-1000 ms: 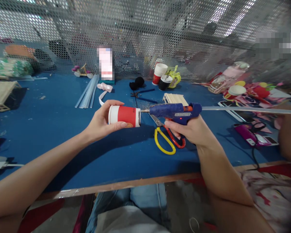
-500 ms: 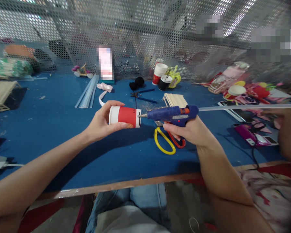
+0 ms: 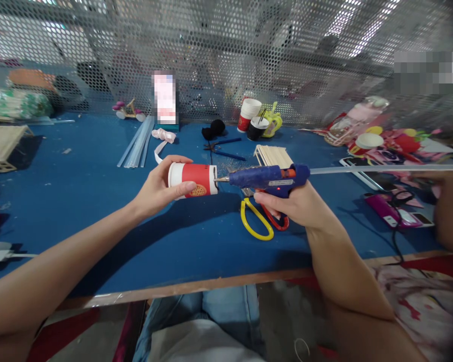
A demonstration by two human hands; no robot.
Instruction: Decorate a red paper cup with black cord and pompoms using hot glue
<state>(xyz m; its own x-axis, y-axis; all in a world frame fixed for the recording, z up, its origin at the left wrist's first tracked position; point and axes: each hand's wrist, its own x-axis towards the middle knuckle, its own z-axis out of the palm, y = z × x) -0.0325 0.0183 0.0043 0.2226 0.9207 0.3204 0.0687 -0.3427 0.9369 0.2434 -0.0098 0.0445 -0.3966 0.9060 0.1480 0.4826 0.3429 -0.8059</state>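
My left hand [image 3: 161,187] is closed around a red and white paper cup [image 3: 200,174], held on its side with its base facing right. A black strand runs along the base edge of the cup and trails up toward a ball of black yarn [image 3: 214,129]. In my right hand [image 3: 290,202] is a blue glue gun [image 3: 266,177], a long clear glue stick [image 3: 381,169] sticking out of its back. The metal nozzle is at the cup's base; whether it touches cannot be made out. Under the gun lie scissors [image 3: 255,229] with yellow and red handles, partly hidden.
Behind the cup are blue-handled pliers [image 3: 230,151], several glue sticks [image 3: 134,146] and white ribbon [image 3: 164,135]. Stacked cups [image 3: 250,108] stand by a perforated metal screen [image 3: 211,60]. A small stick bench [image 3: 274,155] sits behind the gun. Another person's arm [image 3: 451,211] is at right.
My left hand has turned the cup about its length, so more of its gold round print shows, and shifted it slightly left. The glue gun has stayed nearly still.
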